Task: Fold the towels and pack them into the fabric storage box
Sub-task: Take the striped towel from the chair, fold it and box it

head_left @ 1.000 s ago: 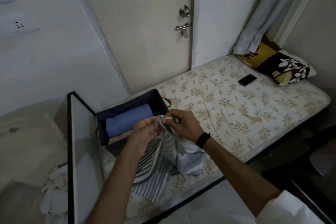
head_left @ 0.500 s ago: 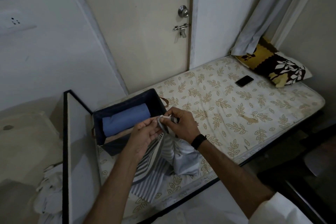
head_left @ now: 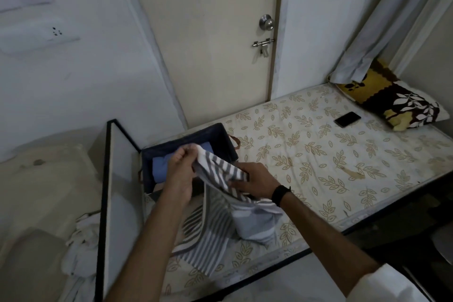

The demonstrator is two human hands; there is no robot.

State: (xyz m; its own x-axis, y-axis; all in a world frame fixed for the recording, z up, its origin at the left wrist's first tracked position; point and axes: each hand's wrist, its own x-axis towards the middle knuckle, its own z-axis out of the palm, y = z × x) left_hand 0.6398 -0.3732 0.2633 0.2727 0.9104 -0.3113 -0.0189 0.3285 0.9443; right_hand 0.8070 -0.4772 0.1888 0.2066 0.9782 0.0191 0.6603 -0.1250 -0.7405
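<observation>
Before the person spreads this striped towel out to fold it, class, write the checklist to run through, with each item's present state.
1. Left hand pinches a corner of the striped towel: ok.
2. Right hand grips the towel's edge: ok.
3. Towel hangs free, untangled: not ok, its lower part lies bunched on the mattress.
4. Bare mattress to lay it flat: ok.
5. Fabric storage box open: ok.
6. Room left beside the blue towel in the box: cannot tell, the hands cover it.

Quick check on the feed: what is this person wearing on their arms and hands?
Both hands are bare, no gloves. The right hand has a black band on its wrist, and a white sleeve begins above the elbow. The left hand and forearm show nothing worn.
</observation>
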